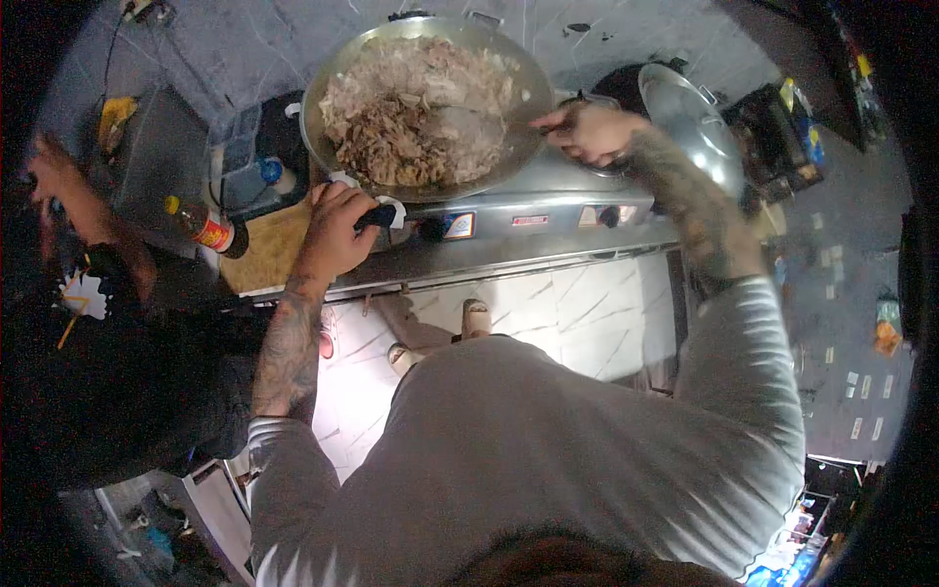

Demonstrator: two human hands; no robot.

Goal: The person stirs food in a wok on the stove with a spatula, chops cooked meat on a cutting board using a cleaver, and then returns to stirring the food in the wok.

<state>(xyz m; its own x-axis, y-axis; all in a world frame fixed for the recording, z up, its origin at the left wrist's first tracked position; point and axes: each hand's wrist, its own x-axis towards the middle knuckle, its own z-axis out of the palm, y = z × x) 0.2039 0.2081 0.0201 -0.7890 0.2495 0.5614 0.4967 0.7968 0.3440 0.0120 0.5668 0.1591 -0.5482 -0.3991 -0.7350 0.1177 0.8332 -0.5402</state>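
A wide metal wok [536,147] sits on the stove, full of steaming chopped meat [421,112], browner at the near left and paler at the back. My left hand [337,227] is closed around the wok's black handle [380,216] at its near left side, with bits of white cloth or paper [396,209] beside the fingers. Over the right rim, my right hand [592,134] is closed on the thin handle of a metal cooking utensil [465,109]. Its head is buried in the meat, so I cannot tell its exact kind.
Right of the wok stands a large shiny metal lid or pan [690,127]. The stove front [533,220] has knobs. At left are a red-labelled sauce bottle [207,225], a blue-capped bottle [277,174], a clear bin [233,147] and a wooden board [259,256]. Another person's arm [83,201] reaches in there.
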